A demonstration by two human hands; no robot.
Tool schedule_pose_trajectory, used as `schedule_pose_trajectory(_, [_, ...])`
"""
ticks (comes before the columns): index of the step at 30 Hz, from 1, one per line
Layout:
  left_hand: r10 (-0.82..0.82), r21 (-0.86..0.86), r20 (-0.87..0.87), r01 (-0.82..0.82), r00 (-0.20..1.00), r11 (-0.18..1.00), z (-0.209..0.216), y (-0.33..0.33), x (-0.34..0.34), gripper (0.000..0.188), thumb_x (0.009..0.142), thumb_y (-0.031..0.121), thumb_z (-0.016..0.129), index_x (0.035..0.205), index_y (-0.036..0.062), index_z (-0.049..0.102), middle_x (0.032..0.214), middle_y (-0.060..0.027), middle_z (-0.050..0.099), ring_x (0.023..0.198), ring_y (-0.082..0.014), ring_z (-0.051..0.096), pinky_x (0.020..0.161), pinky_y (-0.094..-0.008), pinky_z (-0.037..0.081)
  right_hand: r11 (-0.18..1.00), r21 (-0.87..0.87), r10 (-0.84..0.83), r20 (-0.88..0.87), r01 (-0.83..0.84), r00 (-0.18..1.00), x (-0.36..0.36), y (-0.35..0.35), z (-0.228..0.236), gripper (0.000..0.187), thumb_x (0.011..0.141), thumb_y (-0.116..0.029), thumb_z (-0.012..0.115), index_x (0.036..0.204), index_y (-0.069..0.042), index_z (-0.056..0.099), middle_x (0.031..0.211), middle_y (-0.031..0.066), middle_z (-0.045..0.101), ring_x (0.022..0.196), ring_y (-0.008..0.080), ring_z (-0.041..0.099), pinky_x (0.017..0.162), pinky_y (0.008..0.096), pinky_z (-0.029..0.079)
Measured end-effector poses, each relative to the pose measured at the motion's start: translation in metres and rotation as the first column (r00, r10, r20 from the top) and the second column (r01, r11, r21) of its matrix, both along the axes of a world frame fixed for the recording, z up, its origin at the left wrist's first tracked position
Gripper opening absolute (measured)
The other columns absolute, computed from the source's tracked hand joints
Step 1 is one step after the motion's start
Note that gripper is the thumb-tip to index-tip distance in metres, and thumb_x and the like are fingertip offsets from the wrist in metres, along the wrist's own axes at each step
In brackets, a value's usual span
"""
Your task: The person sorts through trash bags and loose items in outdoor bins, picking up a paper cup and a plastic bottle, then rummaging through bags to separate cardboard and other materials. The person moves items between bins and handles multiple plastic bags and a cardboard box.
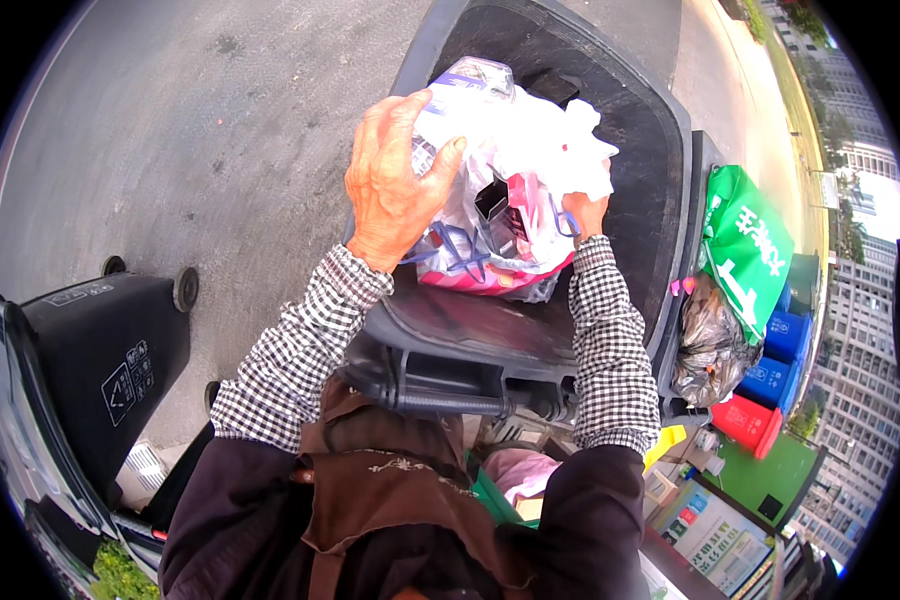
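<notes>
In front of me a stuffed white plastic bag point(485, 150) with a pink-red lower part sits in the mouth of a large dark grey wheeled bin point(630, 90). Clear plastic packaging point(482, 76) sticks out at its far end. A small black box point(492, 200) and blue cords point(457, 248) show near its front. My left hand point(395, 180) lies against the bag's left side, fingers stretched and thumb apart. At the right side my right hand point(587, 212) touches the bag, its fingers mostly hidden behind crumpled white plastic. Checked sleeves cover both my forearms.
Another black wheeled bin point(110, 350) lies tipped at the left on grey pavement point(220, 150). To the right are a green bag point(745, 240), a dark refuse bag point(715, 345), blue bins point(770, 380) and a red bin point(748, 424). An information board point(715, 535) stands lower right.
</notes>
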State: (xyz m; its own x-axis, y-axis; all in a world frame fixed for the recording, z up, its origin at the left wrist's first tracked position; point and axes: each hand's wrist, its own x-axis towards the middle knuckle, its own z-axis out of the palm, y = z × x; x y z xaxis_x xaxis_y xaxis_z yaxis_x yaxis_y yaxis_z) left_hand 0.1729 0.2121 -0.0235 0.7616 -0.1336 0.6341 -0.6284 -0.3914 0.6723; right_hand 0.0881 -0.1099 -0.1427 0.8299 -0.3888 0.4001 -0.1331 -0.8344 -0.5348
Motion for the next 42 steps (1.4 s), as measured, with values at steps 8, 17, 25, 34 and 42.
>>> schedule_pose_trajectory(8, [-0.021,0.037,-0.026,0.022,0.999,0.999,-0.009,-0.003,0.006,0.05,0.084,0.018,0.081,0.128,0.0037,0.063,0.123,-0.0162,0.063,0.115,-0.0333,0.062,0.095,-0.0413,0.052,0.918,0.243,-0.269,-0.201,0.314,0.942,-0.065,-0.009,0.047,0.044,0.085,-0.002,0.071,0.126,-0.001,0.056,0.102,0.0106,0.068,0.085,0.0205,0.068,0.069,0.0327,0.056])
schedule_pose_trajectory(17, [-0.077,0.074,0.036,0.074,0.996,0.995,-0.024,0.002,0.021,0.047,0.088,0.02,0.078,0.13,0.0033,0.063,0.122,-0.0132,0.064,0.099,-0.0251,0.063,0.085,-0.0372,0.053,0.485,0.766,-0.488,-0.164,0.423,0.857,-0.124,0.0,0.104,0.035,0.09,-0.001,0.056,0.125,-0.001,0.054,0.091,0.0083,0.067,0.069,0.0132,0.065,0.045,0.0259,0.048])
schedule_pose_trajectory(25, [-0.309,0.016,-0.186,0.318,0.933,0.948,-0.018,0.008,0.028,0.057,0.086,0.022,0.079,0.137,0.0067,0.058,0.121,-0.016,0.065,0.113,-0.0311,0.064,0.097,-0.0416,0.051,0.768,0.513,-0.337,-0.187,0.384,0.923,-0.142,0.019,0.143,0.034,0.092,-0.008,0.069,0.124,0.0,0.06,0.084,0.0055,0.07,0.063,0.0087,0.062,0.05,0.0225,0.046])
schedule_pose_trajectory(34, [-0.749,0.08,-0.6,0.953,0.281,0.293,0.051,-0.026,0.017,0.091,0.08,0.022,0.076,0.159,0.0117,0.032,0.108,-0.0136,0.067,0.104,-0.0258,0.066,0.098,-0.0422,0.05,0.94,-0.027,-0.339,-0.21,0.341,0.917,-0.127,0.036,0.159,0.037,0.089,-0.016,0.073,0.124,-0.007,0.068,0.105,0.0197,0.073,0.088,0.0336,0.072,0.081,0.0396,0.057])
schedule_pose_trajectory(42, [-0.583,0.554,-0.665,0.832,0.466,0.032,0.073,-0.039,0.087,0.096,0.074,0.006,0.075,0.16,0.0177,0.033,0.091,-0.0127,0.062,0.087,-0.0257,0.065,0.082,-0.0404,0.053,0.98,-0.138,-0.165,-0.134,0.147,0.977,-0.029,0.128,0.105,0.03,0.08,-0.012,0.069,0.108,-0.018,0.077,0.106,0.0224,0.059,0.099,0.0386,0.063,0.072,0.0438,0.057])
